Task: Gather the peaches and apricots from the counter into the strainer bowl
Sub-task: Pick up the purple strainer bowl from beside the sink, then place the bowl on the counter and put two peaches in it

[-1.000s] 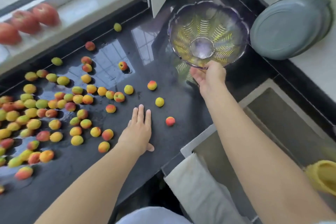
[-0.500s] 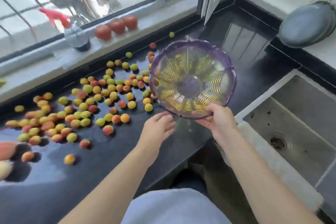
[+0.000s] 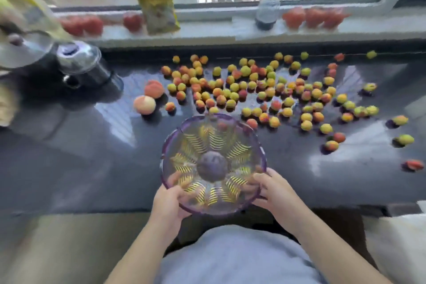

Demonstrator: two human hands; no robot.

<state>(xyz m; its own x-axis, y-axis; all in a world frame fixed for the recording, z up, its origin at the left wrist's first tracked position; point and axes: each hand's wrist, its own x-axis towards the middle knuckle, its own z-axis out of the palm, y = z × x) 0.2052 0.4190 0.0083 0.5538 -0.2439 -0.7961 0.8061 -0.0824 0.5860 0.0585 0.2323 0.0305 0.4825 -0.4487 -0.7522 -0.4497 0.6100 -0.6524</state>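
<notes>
A purple see-through strainer bowl (image 3: pixel 213 163) with yellow slits is over the front of the black counter (image 3: pixel 92 157), and nothing lies in it. My left hand (image 3: pixel 169 205) grips its near left rim. My right hand (image 3: pixel 273 189) grips the near right rim. Several small yellow, orange and red apricots (image 3: pixel 253 90) lie scattered across the counter behind the bowl and off to the right. Two bigger peaches (image 3: pixel 144 104) (image 3: pixel 154 89) sit to the left of the apricots.
A black kettle with a glass lid (image 3: pixel 87 69) and a metal pot lid (image 3: pixel 23 50) stand at the back left. On the window sill (image 3: pixel 230 30) are red tomatoes (image 3: pixel 313 17), a yellow packet (image 3: pixel 158 4) and a spray bottle (image 3: pixel 267 7).
The bowl has been carried from the corner by the sink to the counter's front, in front of the fruit. My left hand has come off the counter and taken the rim. The view has swung left.
</notes>
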